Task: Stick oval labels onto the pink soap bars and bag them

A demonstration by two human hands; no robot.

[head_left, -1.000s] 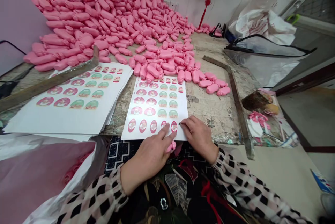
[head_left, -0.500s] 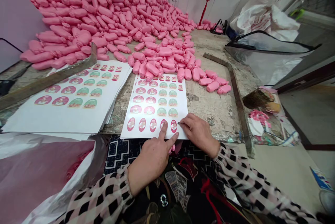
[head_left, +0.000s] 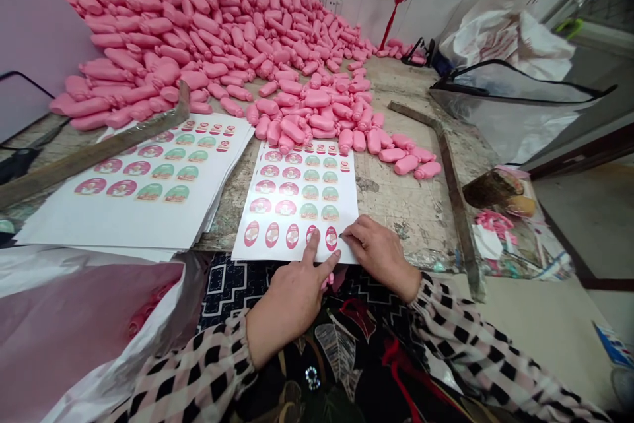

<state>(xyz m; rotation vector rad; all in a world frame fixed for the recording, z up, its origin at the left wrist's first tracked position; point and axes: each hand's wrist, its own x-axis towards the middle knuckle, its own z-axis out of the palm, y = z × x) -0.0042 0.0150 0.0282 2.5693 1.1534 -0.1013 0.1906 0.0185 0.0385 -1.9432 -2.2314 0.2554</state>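
Observation:
A white sheet of stickers [head_left: 270, 253] lies at the table's near edge, with pink and green labels in rows. My left hand [head_left: 292, 297] stretches its index finger and thumb over the bottom row, while its other fingers curl below the edge. Part of a pink bottle [head_left: 327, 280] shows beneath that hand; most of it is hidden. My right hand [head_left: 379, 253] pinches a small dark pointed tool [head_left: 343, 235], whose kind I cannot make out. Its tip is at the right side of an oval pink sticker [head_left: 331, 239], the last in the bottom row.
Small pink bottles [head_left: 212, 20] form a big heap at the back left, spilling onto the sheet's top. A stack of sticker sheets [head_left: 113, 222] lies left, under a wooden strip [head_left: 99, 156]. Another strip [head_left: 453, 198] lies right. An open bag [head_left: 89, 297] is at lower left.
The view has shifted slightly, so everything sits a little further right. Both hands keep nearly the same place on the sheet, the dark tool still beside the oval sticker.

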